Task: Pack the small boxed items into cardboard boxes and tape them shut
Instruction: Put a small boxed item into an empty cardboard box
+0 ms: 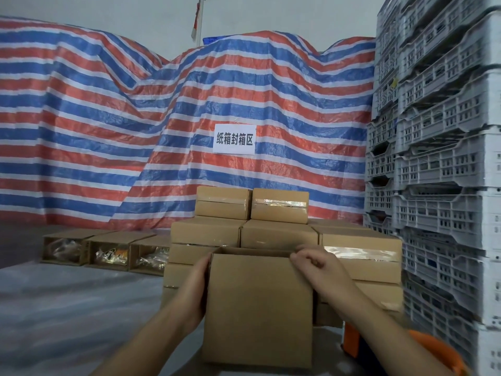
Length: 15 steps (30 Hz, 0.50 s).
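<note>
My left hand (193, 290) and right hand (315, 263) grasp an open, untaped carton (257, 308); beyond them, a sealed stack (276, 213).

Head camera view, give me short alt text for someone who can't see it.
Two bare hands hold an open cardboard box, the left hand on its side, the right hand at its top edge. Behind are taped boxes, a striped tarp and grey crates.
</note>
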Tool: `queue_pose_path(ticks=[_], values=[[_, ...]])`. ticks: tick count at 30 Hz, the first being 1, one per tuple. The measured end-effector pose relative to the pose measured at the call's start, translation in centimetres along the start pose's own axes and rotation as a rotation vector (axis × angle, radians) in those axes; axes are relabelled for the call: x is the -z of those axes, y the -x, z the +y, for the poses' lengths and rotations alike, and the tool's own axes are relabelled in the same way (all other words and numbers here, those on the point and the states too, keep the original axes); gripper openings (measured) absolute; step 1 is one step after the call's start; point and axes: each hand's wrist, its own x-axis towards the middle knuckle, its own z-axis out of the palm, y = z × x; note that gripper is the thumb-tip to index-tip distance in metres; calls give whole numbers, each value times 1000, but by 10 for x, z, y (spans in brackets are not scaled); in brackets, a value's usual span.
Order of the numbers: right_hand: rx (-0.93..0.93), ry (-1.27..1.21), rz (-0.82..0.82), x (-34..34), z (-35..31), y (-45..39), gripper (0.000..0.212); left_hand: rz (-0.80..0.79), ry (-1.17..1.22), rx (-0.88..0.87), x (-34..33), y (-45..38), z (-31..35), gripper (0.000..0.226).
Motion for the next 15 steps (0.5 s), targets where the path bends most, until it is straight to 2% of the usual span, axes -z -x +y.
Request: queue_pose_path(ticks=[2, 6, 9, 12, 15], values=[[20, -30, 3, -4, 3, -1, 18, -1, 21, 15, -3, -4, -3, 52], [64, -250, -15, -2, 9, 0, 27, -1, 57, 39, -7, -8, -7, 49], [84, -336, -10, -5, 11, 1, 49, 18, 110, 37, -5, -12, -12, 52], [73, -353, -12, -7, 12, -2, 39, 16, 136, 33, -2, -13, -15, 58], [71, -235, -65, -1, 8, -3, 40, -21, 118, 11, -1, -10, -16, 55]])
